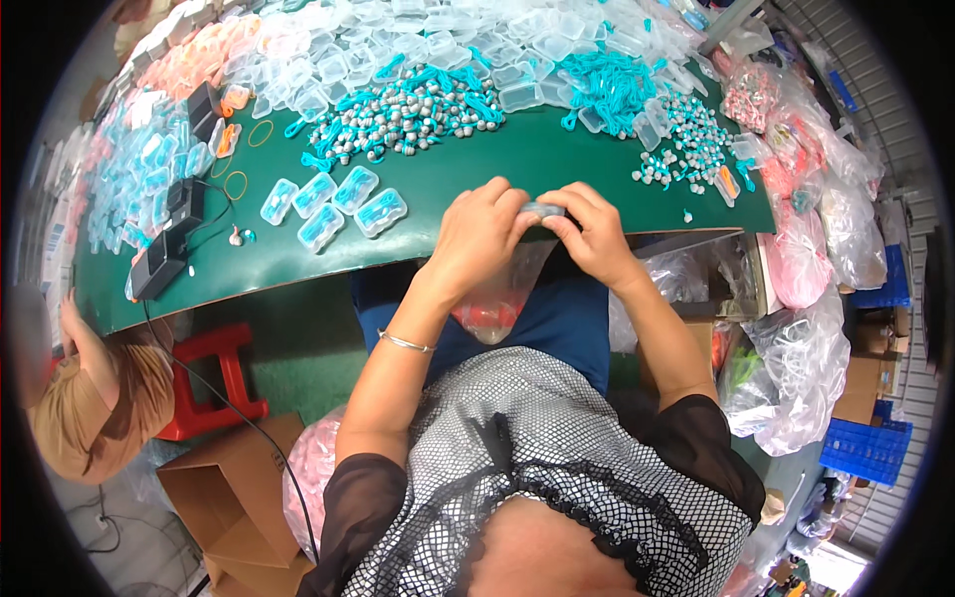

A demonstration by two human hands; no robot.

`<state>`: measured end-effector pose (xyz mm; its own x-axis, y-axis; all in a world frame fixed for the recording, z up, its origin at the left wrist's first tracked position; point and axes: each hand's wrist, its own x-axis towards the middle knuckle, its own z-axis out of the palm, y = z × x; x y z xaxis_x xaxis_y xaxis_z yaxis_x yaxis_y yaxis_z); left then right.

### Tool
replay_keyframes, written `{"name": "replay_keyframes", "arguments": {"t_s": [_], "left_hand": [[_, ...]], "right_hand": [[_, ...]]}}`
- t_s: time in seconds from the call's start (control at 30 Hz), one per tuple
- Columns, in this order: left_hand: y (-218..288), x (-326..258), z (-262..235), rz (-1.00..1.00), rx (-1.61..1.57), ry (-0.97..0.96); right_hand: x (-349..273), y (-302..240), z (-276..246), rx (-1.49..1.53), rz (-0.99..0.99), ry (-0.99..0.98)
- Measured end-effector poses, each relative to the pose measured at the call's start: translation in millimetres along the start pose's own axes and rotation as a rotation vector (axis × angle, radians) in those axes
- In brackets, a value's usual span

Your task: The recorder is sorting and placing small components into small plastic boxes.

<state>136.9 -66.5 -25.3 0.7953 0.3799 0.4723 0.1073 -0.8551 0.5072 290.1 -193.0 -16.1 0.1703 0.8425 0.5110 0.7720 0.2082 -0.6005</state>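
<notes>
Over the table's near edge, my left hand (476, 237) and my right hand (593, 237) close together on a small clear plastic case (543, 210). Fingers of both hands press on it from either side, covering most of it, and its contents are hidden. Below it, a clear plastic bag (494, 306) with something red in it rests at my lap. To the left of my hands lie several filled cases (355, 189) with teal cord inside. Ahead is a pile of teal cords with grey-white beads or plugs (413, 109).
Empty clear cases (368, 40) heap along the back of the green table (279, 257). Teal cord bundles (609, 88) and small loose pieces (691, 139) lie right. Black boxes with a cable (159, 269) stand left, near another person's arm (92, 343). Plastic bags (801, 254) crowd the right side.
</notes>
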Motion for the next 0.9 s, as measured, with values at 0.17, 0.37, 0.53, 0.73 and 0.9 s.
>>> {"name": "replay_keyframes", "arguments": {"t_s": [0.17,0.37,0.53,0.73,0.9], "left_hand": [[-14.0,-13.3,-18.1,-0.057,-0.121,0.097],[-11.0,-26.6,-41.0,-0.1,-0.06,0.213],[-13.5,-31.7,-42.1,-0.087,-0.03,0.188],[-15.5,-30.9,-55.1,-0.027,0.263,0.241],[-20.1,-34.6,-57.4,-0.027,0.459,0.17]], "right_hand": [[20.5,-2.4,16.0,0.149,0.056,-0.11],[62.1,-9.3,14.1,0.263,-0.062,-0.337],[60.3,-7.1,23.1,0.286,-0.076,-0.334],[113.8,36.3,6.6,-0.089,-0.177,-0.24],[163.7,87.4,3.2,-0.765,0.025,-0.145]]}}
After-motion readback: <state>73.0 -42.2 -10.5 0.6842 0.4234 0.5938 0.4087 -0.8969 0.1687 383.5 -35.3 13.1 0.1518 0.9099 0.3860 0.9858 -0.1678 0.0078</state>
